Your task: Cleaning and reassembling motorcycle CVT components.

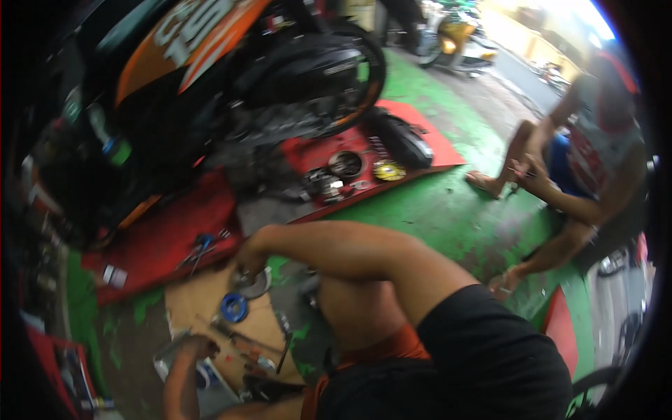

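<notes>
Two bare hands are shown in the head view, both at a cardboard sheet laid on the green floor. A grey disc is located at the sheet's upper right, near the red platform. It is reached by the right hand; whether it is gripped cannot be told, fingers blurred. The left hand is held by a tray; whether anything is grasped cannot be told. A blue ring is placed just beside the disc, between the hands. Tools are scattered below. Behind, a motorbike and metal parts are seen. A co-worker is seated at right.
</notes>
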Tool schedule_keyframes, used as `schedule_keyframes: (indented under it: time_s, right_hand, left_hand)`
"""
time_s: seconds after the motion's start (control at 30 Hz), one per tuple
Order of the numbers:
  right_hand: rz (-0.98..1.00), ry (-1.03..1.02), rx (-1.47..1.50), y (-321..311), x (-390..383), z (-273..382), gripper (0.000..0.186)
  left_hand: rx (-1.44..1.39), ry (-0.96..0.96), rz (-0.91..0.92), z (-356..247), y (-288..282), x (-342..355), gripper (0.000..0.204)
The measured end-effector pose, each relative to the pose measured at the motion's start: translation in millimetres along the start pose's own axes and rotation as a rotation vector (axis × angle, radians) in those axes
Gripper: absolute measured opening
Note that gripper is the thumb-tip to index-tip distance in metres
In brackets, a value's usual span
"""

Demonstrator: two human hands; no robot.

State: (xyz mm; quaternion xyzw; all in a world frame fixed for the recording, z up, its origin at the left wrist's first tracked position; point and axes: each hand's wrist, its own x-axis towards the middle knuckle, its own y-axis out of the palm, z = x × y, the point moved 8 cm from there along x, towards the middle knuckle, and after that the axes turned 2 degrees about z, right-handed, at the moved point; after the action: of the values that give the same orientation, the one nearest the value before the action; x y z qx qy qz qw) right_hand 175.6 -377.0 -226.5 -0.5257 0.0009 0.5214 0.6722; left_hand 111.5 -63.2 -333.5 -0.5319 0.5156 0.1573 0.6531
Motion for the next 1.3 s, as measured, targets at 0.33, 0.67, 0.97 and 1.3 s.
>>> schedule_keyframes:
  time_s: [0.33, 0.67, 0.97, 1.3]
  right_hand:
    - [0.098, 0.023, 0.100, -8.6, -18.2, 24.6, 0.067]
    - [0.060, 0.027, 0.078, -27.4, -27.9, 62.0, 0.058]
    - [0.086, -0.002, 0.011, -21.9, -17.0, 68.4, 0.053]
    - [0.069, 0.025, 0.087, -24.1, -32.3, 61.8, 0.057]
  left_hand:
    - [0.014, -0.079, 0.077, -2.0, 29.0, -45.4, 0.048]
    - [-0.154, -0.329, 0.105, 8.6, 16.5, -60.1, 0.052]
    - [-0.159, -0.311, 0.084, 6.6, 9.5, -67.5, 0.055]
    - [-0.042, -0.303, 0.048, -1.7, -5.9, -62.4, 0.061]
